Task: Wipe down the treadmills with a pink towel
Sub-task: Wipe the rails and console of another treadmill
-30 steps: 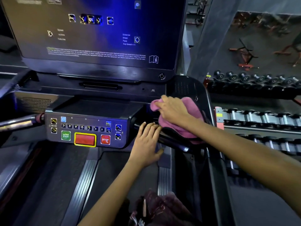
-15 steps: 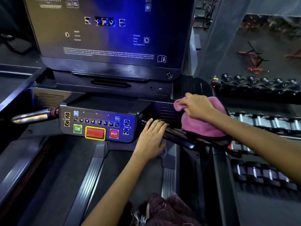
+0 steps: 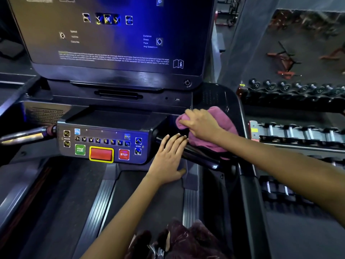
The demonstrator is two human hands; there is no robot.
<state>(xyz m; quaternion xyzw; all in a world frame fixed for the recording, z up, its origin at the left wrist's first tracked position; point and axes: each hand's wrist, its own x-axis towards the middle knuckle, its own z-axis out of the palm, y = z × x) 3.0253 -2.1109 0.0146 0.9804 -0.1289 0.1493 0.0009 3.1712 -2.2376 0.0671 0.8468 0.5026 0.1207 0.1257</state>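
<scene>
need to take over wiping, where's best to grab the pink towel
Grip the bunched pink terry towel at its raised top fold, coming from above, as the right hand does. It is draped over the treadmill's black side handrail, so the hanging edges would slip.

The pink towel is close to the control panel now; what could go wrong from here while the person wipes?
1. The left hand rests flat on the handlebar right beside the control panel; a slip could press the speed arrows or the STOP button.
2. The right hand bunches the pink towel against the console's right side; a wider stroke may drag cloth over the buttons, perhaps the QUICK START button.
</scene>
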